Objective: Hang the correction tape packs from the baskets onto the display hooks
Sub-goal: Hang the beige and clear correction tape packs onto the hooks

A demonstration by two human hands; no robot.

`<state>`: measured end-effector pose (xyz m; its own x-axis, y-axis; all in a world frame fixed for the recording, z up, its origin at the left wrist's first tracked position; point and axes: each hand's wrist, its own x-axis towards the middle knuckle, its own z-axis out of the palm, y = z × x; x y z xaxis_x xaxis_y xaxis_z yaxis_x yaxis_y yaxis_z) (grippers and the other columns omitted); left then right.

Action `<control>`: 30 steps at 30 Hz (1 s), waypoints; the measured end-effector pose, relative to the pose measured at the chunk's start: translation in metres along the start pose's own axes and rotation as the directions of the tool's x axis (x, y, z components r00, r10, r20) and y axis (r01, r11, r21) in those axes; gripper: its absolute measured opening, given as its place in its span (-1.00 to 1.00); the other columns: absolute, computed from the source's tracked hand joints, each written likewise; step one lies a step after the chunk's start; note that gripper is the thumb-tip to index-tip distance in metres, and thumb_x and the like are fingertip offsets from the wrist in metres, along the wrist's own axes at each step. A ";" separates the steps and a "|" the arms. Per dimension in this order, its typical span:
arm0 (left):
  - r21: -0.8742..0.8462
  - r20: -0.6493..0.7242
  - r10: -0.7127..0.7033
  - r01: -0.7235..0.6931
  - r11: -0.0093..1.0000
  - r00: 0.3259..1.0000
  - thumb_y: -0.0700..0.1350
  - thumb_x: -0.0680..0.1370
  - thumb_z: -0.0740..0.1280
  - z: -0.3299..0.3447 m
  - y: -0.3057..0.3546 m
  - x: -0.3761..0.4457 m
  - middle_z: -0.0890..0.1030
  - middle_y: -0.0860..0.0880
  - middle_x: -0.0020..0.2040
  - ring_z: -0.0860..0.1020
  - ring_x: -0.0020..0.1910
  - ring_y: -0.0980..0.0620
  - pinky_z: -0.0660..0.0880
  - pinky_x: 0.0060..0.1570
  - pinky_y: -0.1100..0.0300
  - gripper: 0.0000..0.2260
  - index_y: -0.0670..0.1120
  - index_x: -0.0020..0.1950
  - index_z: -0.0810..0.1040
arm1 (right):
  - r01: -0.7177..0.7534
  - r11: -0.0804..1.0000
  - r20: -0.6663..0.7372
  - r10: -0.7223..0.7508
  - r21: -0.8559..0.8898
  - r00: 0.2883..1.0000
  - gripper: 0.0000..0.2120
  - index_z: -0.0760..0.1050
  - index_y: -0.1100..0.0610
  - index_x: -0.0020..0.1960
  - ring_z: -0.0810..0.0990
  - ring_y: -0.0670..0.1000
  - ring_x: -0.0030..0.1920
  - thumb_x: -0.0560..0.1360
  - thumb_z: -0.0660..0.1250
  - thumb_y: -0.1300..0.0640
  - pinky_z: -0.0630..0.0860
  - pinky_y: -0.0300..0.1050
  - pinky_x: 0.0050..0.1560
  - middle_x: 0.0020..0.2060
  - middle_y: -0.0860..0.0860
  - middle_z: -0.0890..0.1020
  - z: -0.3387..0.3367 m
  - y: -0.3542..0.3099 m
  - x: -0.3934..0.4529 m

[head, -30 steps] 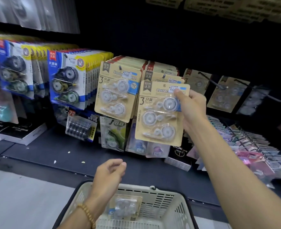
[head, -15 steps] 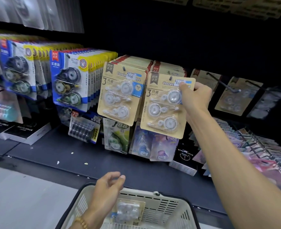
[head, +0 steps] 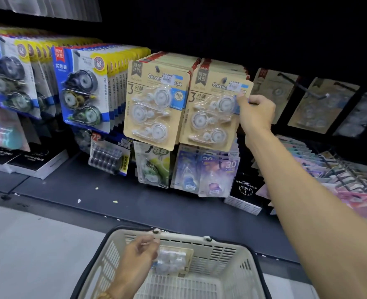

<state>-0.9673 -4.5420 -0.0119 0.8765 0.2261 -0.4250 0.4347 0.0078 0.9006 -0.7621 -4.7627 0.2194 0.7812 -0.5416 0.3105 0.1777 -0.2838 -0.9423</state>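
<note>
— Which colours are seen on the correction tape packs (head: 216, 108)?
— Tan card with clear blisters; blue-and-yellow packs (head: 82, 89) are hung at nine o'clock.
— And the basket (head: 232, 266)?
— Cream, slotted, rimmed in black.

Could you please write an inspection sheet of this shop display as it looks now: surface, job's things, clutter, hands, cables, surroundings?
Surface: dark shelf ledge under the hooks, with pale specks on it.
Job's things: tan correction tape pack at the front of its hook row; one more pack in the cream basket.
Clutter: blue packs at left, small packs below, black boxes.
Hands: right hand pinches the front pack's right edge; left hand reaches into the basket, fingers curled at the pack, grip unclear.
Cables: nothing seen.
Surroundings: two nearly empty hooks at right; pale floor.
</note>
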 end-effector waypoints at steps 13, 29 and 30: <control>0.107 -0.004 -0.078 0.078 0.991 0.997 -0.13 0.59 0.42 0.006 -0.079 0.013 0.66 -0.13 -0.14 0.65 -0.07 -0.15 0.55 0.00 0.05 -0.91 -0.11 0.06 0.62 | -0.235 0.957 0.261 0.273 -0.170 0.926 -0.90 0.59 0.04 -0.15 0.64 -0.01 -0.17 0.50 0.43 0.03 0.54 -0.07 -0.05 -0.25 -0.01 0.67 -0.070 0.162 -0.175; 0.197 0.005 0.055 -0.055 0.979 0.998 -0.30 0.54 0.44 0.032 -0.115 0.083 0.58 -0.08 0.06 0.54 0.05 0.02 0.52 0.06 0.37 -0.78 -0.10 0.10 0.49 | -0.397 0.844 0.479 0.533 -0.361 0.698 -0.89 0.55 0.10 -0.08 0.56 -0.08 -0.21 0.60 0.33 0.26 0.49 -0.27 -0.19 -0.24 -0.07 0.62 -0.035 0.312 -0.276; 0.200 0.007 0.065 -0.065 0.978 0.998 -0.30 0.53 0.44 0.029 -0.114 0.084 0.59 -0.07 0.01 0.54 0.00 0.04 0.51 -0.03 0.44 -0.82 -0.10 0.05 0.52 | -0.407 0.846 0.481 0.531 -0.345 0.698 -0.90 0.56 0.12 -0.08 0.58 -0.09 -0.23 0.61 0.34 0.23 0.53 -0.22 -0.20 -0.23 -0.04 0.64 -0.037 0.309 -0.274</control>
<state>-0.9373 -4.5520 -0.1531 0.9042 0.2195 -0.3665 0.4096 -0.2019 0.8896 -0.9432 -4.7313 -0.1525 0.9270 -0.1484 -0.3445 -0.3740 -0.2930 -0.8800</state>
